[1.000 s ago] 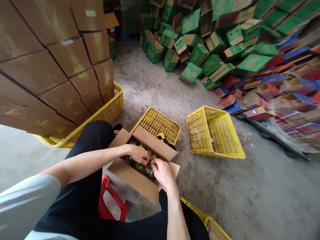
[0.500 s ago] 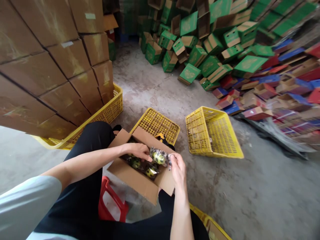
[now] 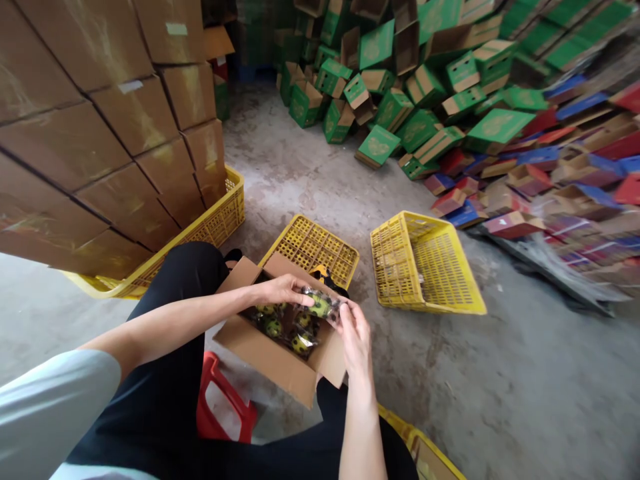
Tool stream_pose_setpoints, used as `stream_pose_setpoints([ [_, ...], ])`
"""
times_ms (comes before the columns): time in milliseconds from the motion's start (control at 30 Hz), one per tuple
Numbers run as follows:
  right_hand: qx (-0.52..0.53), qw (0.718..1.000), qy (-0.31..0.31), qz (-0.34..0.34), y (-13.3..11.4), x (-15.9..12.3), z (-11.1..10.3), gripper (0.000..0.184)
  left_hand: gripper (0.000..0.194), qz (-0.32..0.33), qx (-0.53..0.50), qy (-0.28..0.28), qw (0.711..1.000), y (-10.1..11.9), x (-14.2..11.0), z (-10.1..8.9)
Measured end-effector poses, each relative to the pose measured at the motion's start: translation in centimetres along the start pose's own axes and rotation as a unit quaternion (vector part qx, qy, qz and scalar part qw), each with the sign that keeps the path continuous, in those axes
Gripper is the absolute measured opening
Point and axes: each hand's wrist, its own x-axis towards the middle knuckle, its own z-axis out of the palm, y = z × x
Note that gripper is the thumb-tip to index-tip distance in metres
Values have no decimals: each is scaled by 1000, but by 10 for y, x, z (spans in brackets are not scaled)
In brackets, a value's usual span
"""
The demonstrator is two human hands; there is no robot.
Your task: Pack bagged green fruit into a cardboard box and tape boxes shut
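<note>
Between my two hands is a green, black-spotted item in clear plastic wrap, held above an open cardboard box. My left hand pinches its left end with thumb and fingers. At its other end, my right hand grips the wrapper between thumb and fingertips. Inside the box lie several more wrapped green items with black spots. The box's flaps are spread outward, and it sits between my legs. What exactly the wrapped items are I cannot make out.
An upturned yellow crate lies beyond the box, and another yellow crate rests on its side to the right. Stacked cartons rise at left. Green boxes and red-blue boxes are heaped behind. A red plastic stool is below.
My left hand has come up from inside the box and now holds the left end of the wrapped item. The item has risen slightly; my right hand keeps its hold.
</note>
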Motion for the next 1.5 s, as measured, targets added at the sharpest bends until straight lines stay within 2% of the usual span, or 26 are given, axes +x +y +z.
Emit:
stream_pose_setpoints([
  [133,22,999,-25,8,-4,-3,4,53,56,14,-4,6,1000,3,1,-3],
  [300,8,1000,-2,-3,-5,-3,5,52,60,21,-41,6,999,1,3,-1],
  [467,-8,999,32,9,1,1,2,54,93,29,-132,-7,991,-1,3,1],
  [533,-7,999,48,11,2,1,1,59,99,26,-154,-14,988,1,1,0],
  [667,-7,999,48,1,-2,-2,1,75,79,-8,-181,-14,983,4,-1,-1],
  [767,-4,999,43,-5,-5,-3,2,72,68,-23,-210,0,977,4,1,-1],
  [933,0,1000,8,-15,-6,-3,4,70,63,-35,-247,4,968,5,2,-2],
  [1067,-2,1000,18,-19,-5,-3,3,66,69,-31,-232,-24,972,7,-1,-3],
  [1267,-12,998,57,24,-7,-2,2,61,100,22,-143,-71,987,3,0,1],
  [1333,-17,998,55,35,-8,-3,3,62,95,45,-110,-58,991,3,1,2],
  [1433,-21,998,29,54,-10,-6,6,68,66,54,-51,-17,997,7,1,1],
  [1500,-26,998,10,53,-12,-7,8,73,54,45,-22,8,999,10,1,-1],
])
